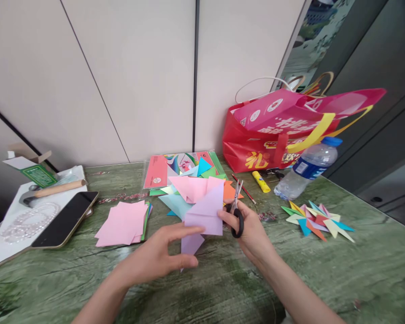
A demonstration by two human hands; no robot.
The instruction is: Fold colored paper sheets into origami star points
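My right hand (248,225) grips black-handled scissors (236,211) with the blades pointing up and slightly apart. The thumb and fingers of that hand also pinch the right edge of a creased lilac sheet of paper (211,213). My left hand (164,254) is open, thumb and forefinger spread, with the forefinger at the sheet's lower left edge. Whether it touches is hard to tell. Below the sheet, a smaller lilac paper piece (191,244) shows between my hands. Behind lie folded paper pieces in pink (194,189), pale blue (178,204) and orange (228,191).
Pink paper squares (123,222) are stacked left. Beyond them are a phone (67,220), a hammer (57,190), beads (30,222) and a green box (37,173). Rightward stand a red bag (246,144), glue stick (261,182), water bottle (305,173) and multicoloured paper stars (317,219).
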